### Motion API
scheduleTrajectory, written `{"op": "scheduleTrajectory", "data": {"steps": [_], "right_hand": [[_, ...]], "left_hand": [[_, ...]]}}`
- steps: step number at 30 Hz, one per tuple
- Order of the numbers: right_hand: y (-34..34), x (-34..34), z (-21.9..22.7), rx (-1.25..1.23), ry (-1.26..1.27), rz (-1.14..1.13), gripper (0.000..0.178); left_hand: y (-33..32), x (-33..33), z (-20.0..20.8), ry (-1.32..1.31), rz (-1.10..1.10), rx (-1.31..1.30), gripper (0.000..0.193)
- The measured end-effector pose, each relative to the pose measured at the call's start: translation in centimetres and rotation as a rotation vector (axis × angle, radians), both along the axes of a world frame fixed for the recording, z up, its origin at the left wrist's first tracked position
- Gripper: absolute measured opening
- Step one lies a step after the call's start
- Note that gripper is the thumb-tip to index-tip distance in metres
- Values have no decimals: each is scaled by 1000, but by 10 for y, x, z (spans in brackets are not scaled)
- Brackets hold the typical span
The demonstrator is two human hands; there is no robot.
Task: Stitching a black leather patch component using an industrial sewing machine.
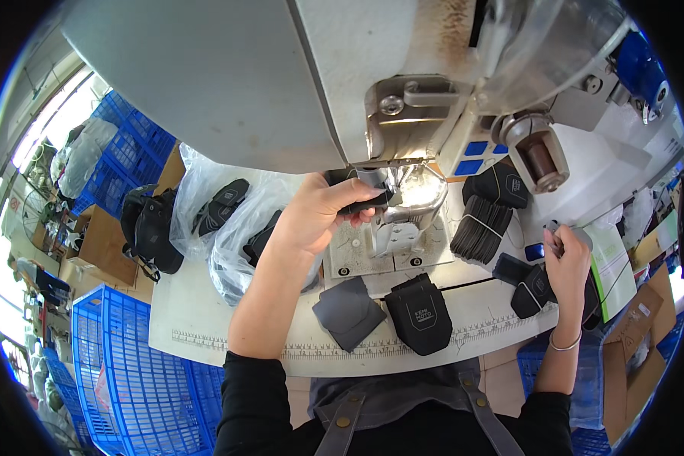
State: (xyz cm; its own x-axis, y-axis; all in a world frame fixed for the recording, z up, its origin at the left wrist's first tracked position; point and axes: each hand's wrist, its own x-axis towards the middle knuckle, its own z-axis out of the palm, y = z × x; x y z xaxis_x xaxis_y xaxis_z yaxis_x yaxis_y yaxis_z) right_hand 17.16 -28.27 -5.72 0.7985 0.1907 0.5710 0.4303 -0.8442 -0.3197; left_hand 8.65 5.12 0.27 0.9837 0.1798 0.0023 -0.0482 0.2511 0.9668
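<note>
My left hand (311, 213) is closed around a black fabric piece (365, 204), held up under the lit needle area of a sewing machine (235, 83). Its thumb lies along the top of the piece. Over at the right side of the table, my right hand (567, 258) is closed, its fingers pinched near a small dark object that I cannot make out. Beside that hand lies a small black pouch-shaped piece (532, 292). Grey flat pieces (349, 313) and a black padded piece with a printed label (419, 313) lie in front of the machine.
A tied stack of black strips (480, 229) sits right of the needle, below another black piece (498, 186). Clear plastic bags (239, 258) with black items cover the left side. A blue crate (140, 380) stands at left, a cardboard box (638, 365) at right.
</note>
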Motion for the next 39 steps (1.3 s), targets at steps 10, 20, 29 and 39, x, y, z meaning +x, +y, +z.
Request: {"op": "scheduleTrajectory", "data": {"steps": [10, 20, 29, 39], "right_hand": [[0, 1, -2, 15, -45, 13, 25], [5, -4, 5, -20, -167, 56, 21], [132, -23, 58, -8, -643, 897, 27], [155, -17, 45, 81, -757, 840, 21]], "left_hand": [[4, 1, -2, -40, -61, -12, 10], [6, 3, -3, -59, -67, 62, 14], [4, 0, -3, -90, -101, 81, 14], [6, 1, -2, -56, -67, 115, 11]]}}
